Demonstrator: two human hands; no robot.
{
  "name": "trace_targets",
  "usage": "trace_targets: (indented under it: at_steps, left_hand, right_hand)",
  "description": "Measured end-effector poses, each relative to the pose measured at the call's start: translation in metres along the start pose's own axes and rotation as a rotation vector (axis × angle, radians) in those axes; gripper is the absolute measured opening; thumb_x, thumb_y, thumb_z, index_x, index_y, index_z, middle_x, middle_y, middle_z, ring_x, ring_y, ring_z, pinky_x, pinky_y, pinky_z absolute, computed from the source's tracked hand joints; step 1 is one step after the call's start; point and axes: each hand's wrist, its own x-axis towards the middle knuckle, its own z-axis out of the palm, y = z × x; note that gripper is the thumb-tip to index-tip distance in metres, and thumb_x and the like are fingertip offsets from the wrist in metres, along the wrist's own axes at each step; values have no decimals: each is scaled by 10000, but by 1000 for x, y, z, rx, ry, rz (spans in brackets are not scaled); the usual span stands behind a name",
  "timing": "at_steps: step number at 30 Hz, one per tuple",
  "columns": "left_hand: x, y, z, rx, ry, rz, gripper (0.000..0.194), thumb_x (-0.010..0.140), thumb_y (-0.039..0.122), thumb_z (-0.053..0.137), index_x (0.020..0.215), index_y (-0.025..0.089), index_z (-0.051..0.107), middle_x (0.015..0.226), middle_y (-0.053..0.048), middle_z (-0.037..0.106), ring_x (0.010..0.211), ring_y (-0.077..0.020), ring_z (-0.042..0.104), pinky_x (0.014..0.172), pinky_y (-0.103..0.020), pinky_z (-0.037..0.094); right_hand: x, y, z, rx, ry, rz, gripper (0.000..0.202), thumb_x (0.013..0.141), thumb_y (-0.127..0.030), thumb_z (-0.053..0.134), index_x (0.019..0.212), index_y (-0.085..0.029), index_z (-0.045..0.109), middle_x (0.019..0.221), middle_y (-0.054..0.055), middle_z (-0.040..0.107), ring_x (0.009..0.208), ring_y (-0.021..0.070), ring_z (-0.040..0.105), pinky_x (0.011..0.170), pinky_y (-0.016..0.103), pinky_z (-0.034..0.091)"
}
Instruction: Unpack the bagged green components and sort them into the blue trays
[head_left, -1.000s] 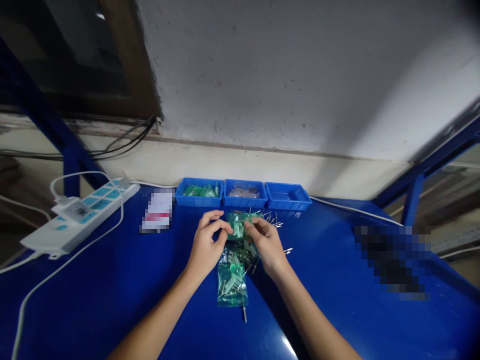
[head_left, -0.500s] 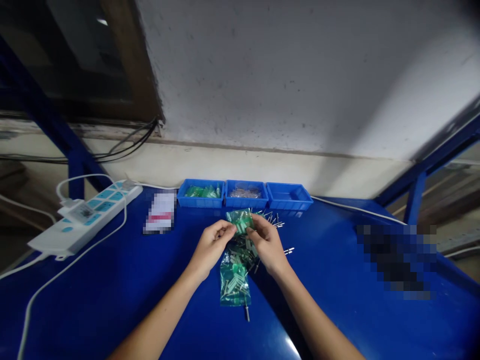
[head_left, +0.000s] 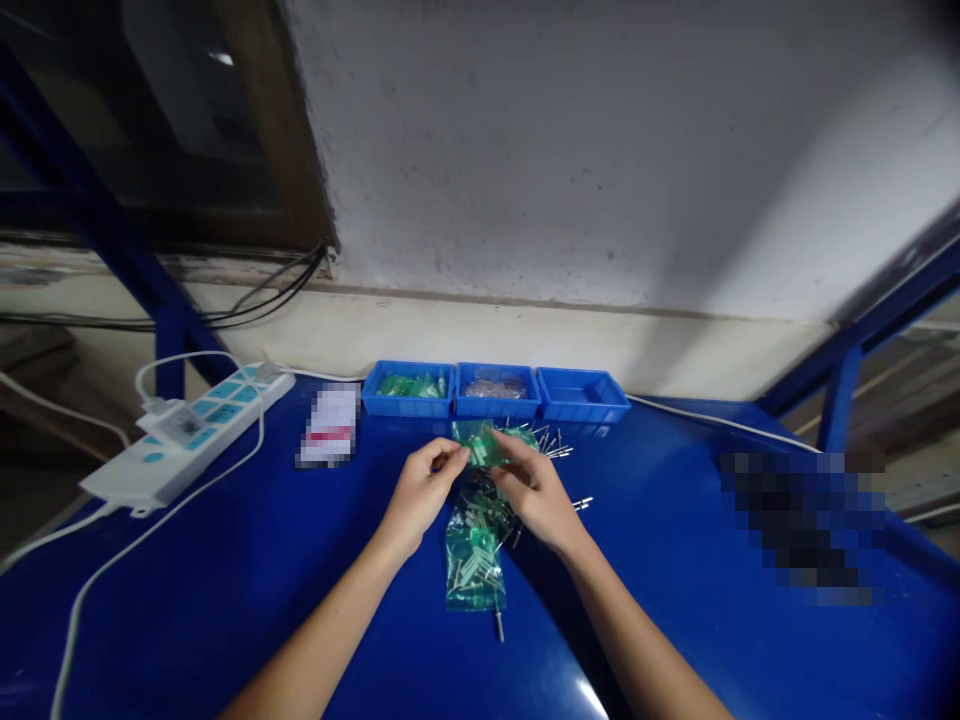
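Between my hands is a small green plastic bag (head_left: pixel 478 440) with pale pieces inside, raised over the pile. My left hand (head_left: pixel 427 485) pinches its left edge between thumb and fingers. On the other side, my right hand (head_left: pixel 531 488) has thumb and fingers closed at the bag's right edge. Below them lies another green bag (head_left: pixel 475 572) holding pale plugs and metal pins, flat on the blue table. Loose metal rivet-like pins (head_left: pixel 553 446) are scattered behind my right hand, partly hidden by it. One single pin (head_left: pixel 499 626) lies by the lower bag's bottom edge.
Three blue bins line the wall: a left bin (head_left: pixel 409 405) with green bags, a middle bin (head_left: pixel 495 405) with small clear packets, and a right bin (head_left: pixel 583 405). A white power strip (head_left: pixel 180 440) with cables and a pixelated white card (head_left: pixel 330 425) are at left; a pixelated dark object (head_left: pixel 799 525) lies right.
The view has shifted slightly, so the scene sits a little further right. The bag between my hands has tilted flatter, and my right fingers have moved a little along its edge.
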Motion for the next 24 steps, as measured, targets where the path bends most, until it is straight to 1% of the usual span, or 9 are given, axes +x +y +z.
trace_targets:
  at_steps: [3,6,10,12,14,17,20,22,24]
  left_hand:
    - [-1,2,0,29,2,8,256,774,422,584,745,169,619,739,-12,591,739,-163,502,678,-250,351]
    - [-2,2,0,-32,41,-98,352,791,509,530,739,174,629,773,-22,596,740,-152,489,617,-233,324]
    - [-1,2,1,-280,39,-246,528,780,644,424,721,156,618,831,-54,600,727,-147,487,522,-225,282]
    - [0,2,2,-396,17,-272,479,752,616,502,747,151,614,836,-57,601,763,-153,507,517,-220,290]
    - [0,1,2,-453,10,-276,349,702,497,639,776,157,616,833,-40,595,792,-149,519,530,-212,311]
    - [0,-2,2,-411,2,-231,226,674,344,704,774,162,617,794,-9,575,752,-123,524,547,-203,332]
    - [0,-4,2,-274,7,-117,195,736,335,651,820,165,606,753,3,569,686,-109,537,547,-204,342]
    - [1,-5,1,-158,45,-19,201,767,327,621,897,177,590,784,0,593,673,-113,558,561,-214,365]
    - [1,-6,0,-39,74,86,190,783,305,602,932,188,584,816,-10,611,689,-127,579,595,-231,399]
  right_hand:
    - [0,-2,2,-24,69,-6,302,791,-247,556,1080,-202,633,962,64,638,828,189,591,719,313,488]
    - [1,0,2,-127,137,-138,187,811,-238,548,948,-211,673,865,51,620,792,178,582,705,304,474]
    - [0,2,1,-262,209,-287,201,792,-166,545,883,-256,701,975,57,557,955,203,542,846,368,443]
    - [-1,2,1,-294,241,-318,243,772,-130,537,874,-269,708,1046,62,507,1035,217,505,887,391,427]
    - [-2,2,1,-308,258,-334,288,749,-97,516,856,-277,714,1099,62,464,1096,231,466,899,401,419]
    - [-3,3,2,-334,267,-322,342,719,-63,480,828,-281,720,1141,59,426,1145,246,424,910,414,406]
    - [-2,6,3,-341,305,-266,332,716,-78,484,850,-274,716,1141,66,419,1153,254,413,953,443,370]
    - [-1,7,2,-297,323,-190,245,742,-150,526,854,-255,716,1112,78,441,1122,262,436,931,440,384]
    - [2,8,2,-187,296,-82,173,778,-278,558,831,-227,715,1049,85,494,1040,254,489,859,399,421]
